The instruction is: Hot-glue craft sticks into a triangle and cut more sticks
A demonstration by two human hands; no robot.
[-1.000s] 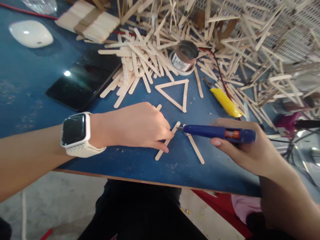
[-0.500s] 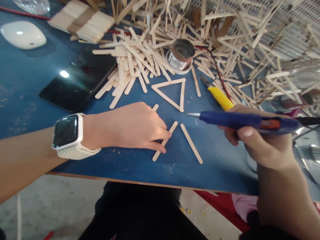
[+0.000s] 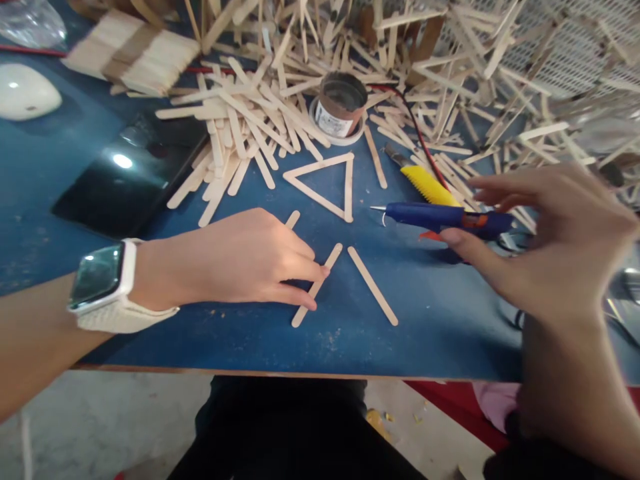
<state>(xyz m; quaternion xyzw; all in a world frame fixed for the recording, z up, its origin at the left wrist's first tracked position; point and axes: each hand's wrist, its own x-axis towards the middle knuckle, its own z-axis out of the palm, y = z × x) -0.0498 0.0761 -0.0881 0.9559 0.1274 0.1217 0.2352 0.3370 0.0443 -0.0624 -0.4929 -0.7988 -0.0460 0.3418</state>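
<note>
A: "Glue gun point(image 3: 425, 215) lowered beside the utility knife point(image 3: 429, 185); we see right hand point(image 3: 555, 233) spread wide around it."
B: "Left hand point(image 3: 250, 260)?"
A: "We mark it pinching a craft stick point(image 3: 315, 287) on the table point(image 3: 225, 347)."

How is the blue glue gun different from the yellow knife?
The glue gun is mostly blue with bits of orange, while the knife has a yellow handle. The glue gun ends in a thin, pointed tip, but the knife's front end is wider and flatter. The glue gun's body looks smooth; the knife's handle has little ridges. Both are long tools with a greyish front end.
</note>
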